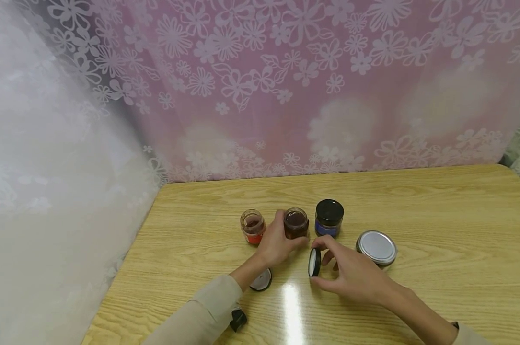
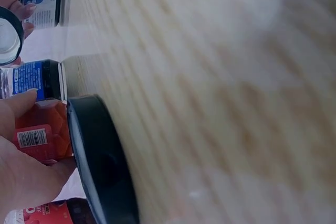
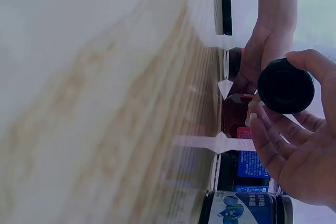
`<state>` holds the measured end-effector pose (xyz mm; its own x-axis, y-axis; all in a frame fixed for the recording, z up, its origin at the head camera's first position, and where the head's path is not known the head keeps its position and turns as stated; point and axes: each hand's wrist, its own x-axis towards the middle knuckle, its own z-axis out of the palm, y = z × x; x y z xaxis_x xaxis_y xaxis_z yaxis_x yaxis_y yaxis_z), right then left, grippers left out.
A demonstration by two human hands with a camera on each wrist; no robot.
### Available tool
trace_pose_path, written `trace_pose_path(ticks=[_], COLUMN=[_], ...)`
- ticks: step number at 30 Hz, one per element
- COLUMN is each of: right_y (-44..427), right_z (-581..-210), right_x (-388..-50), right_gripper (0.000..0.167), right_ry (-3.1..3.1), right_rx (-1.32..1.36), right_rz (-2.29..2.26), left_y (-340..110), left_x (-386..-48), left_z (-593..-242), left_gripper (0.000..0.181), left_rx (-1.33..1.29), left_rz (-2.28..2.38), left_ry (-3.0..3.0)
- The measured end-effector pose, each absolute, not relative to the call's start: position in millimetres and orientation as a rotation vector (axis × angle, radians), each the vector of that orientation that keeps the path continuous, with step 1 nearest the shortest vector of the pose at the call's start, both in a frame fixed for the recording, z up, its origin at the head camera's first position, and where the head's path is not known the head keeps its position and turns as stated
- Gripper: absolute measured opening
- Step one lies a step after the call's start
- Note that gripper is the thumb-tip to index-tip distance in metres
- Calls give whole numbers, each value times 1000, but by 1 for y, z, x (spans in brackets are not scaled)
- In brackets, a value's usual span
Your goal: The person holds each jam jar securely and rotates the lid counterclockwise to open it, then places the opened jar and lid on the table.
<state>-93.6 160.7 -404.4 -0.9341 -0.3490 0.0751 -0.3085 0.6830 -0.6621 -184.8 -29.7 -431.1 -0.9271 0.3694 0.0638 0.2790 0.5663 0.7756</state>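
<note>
My left hand (image 1: 276,244) grips an uncapped glass jar (image 1: 296,224) of dark red jam, thumb and fingers on opposite sides; the jar stands upright on the table. In the left wrist view a red label (image 2: 32,138) with a barcode shows on it. A black screw lid (image 1: 314,262) with a pale inside is pinched on edge between the thumb and fingers of my right hand (image 1: 356,274), apart from the jar and to its near right. Left of the gripped jar stands another uncapped jar (image 1: 253,227) with a red label.
A jar with a black lid (image 1: 329,215) and blue label stands at the back right. Closer to my right hand is a silver-lidded jar (image 1: 376,247). Another lid (image 1: 261,280) lies inside-up beside my left forearm. A floral curtain (image 1: 285,96) hangs behind the wooden table (image 1: 458,239).
</note>
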Motion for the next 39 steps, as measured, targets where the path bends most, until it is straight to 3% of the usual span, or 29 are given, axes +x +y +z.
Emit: trace_pose_path(ticks=[6,14,24,29,39], right_y=[161,163,165,166,166], right_z=[-405,-405,-403,-402,-403], right_x=[-94,-94,-94,-93,-92], right_gripper=[58,60,60,59,60], right_ry=[2819,2795,2775,2688,2611], right_rx=[-553,-552,-549,-609,-641], right_rz=[-1126,-1148,-1159,-1272,-1371], left_y=[-28,-36,-53,-62,-73], left_x=[-186,-176,-141,-131,-117], left_z=[-433,-433,-425,-423,-419], left_gripper=[69,98,70,64,56], left_rx=[546,469,422,424,718], left_rz=[1309,1345,1467,1511,1172], left_ry=[2702,2656,2483,2459,2704])
